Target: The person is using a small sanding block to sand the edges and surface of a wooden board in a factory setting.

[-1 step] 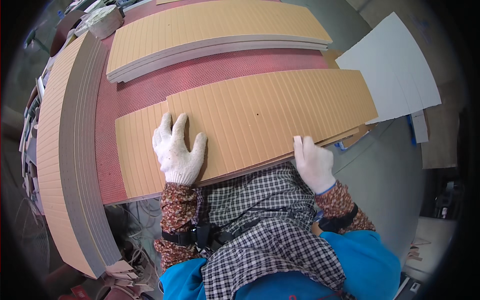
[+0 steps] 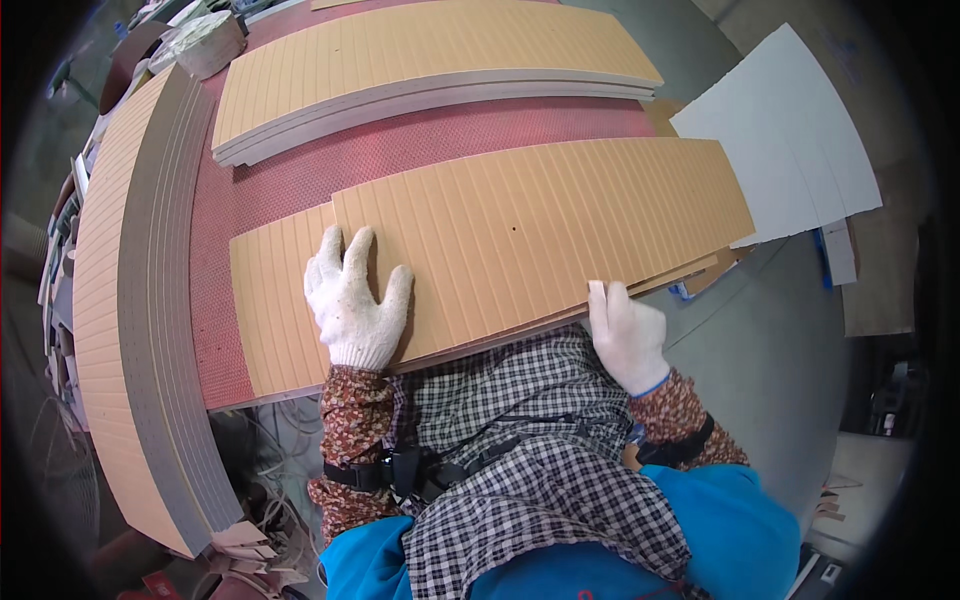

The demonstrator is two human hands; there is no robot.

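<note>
In front of me lies a long tan grooved board, resting on a second tan board that sticks out to the left. My left hand, in a white knit glove, presses on the upper board near its left end with fingers spread. At the board's near edge, my gloved right hand is closed, pinching a small pale flat piece between thumb and forefinger. What this piece is made of I cannot make out. It sits against the edge of the board.
A stack of similar boards lies along the table's far side. Another tall stack stands at the left. Red textured matting covers the table. A white sheet stands at the right, and a tape roll sits far left.
My right hand has shifted slightly toward me along with the pale piece. The left hand and the boards look almost unmoved.
</note>
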